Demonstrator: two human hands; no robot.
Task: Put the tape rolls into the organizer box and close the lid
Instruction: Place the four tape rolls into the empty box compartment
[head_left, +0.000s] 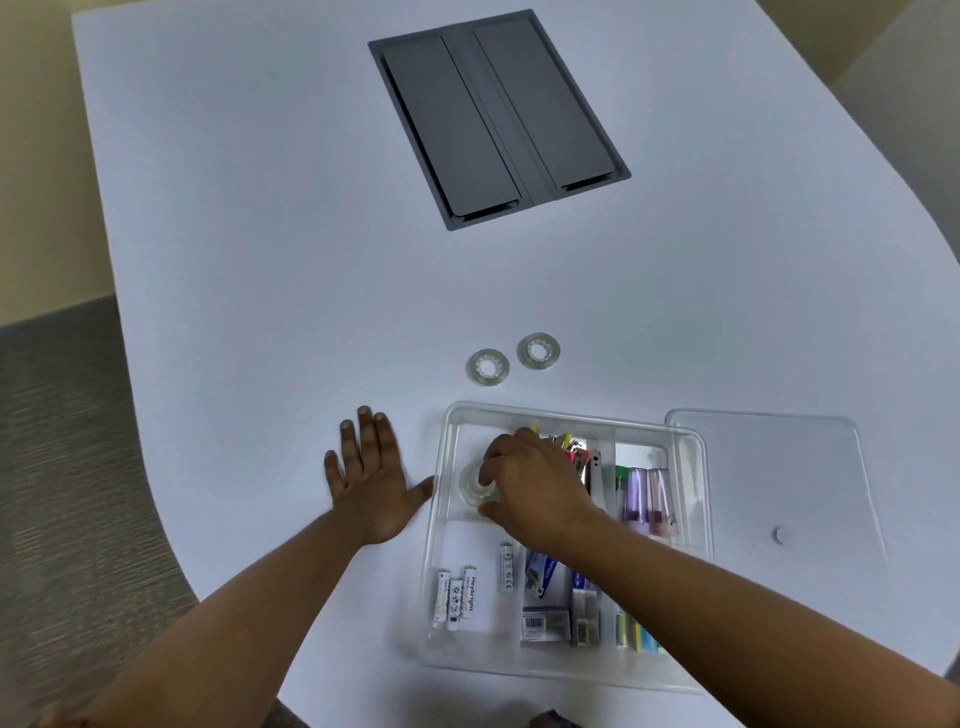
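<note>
A clear plastic organizer box (439, 525) sits open on the white table near me. My right hand (535, 486) reaches into its far left compartment, fingers closed on a clear tape roll (471, 486) that rests at the compartment floor. Two more clear tape rolls lie on the table just beyond the box, one (487, 368) to the left and one (538, 351) to the right. My left hand (366, 480) lies flat and open on the table beside the box's left wall. The clear lid (779, 467) lies flat to the right of the box.
Inside the box are several white batteries (456, 597), small packets, pens and highlighters. A grey cable hatch (498, 119) is set into the table farther away. The table edge curves in close at the left, with grey carpet below.
</note>
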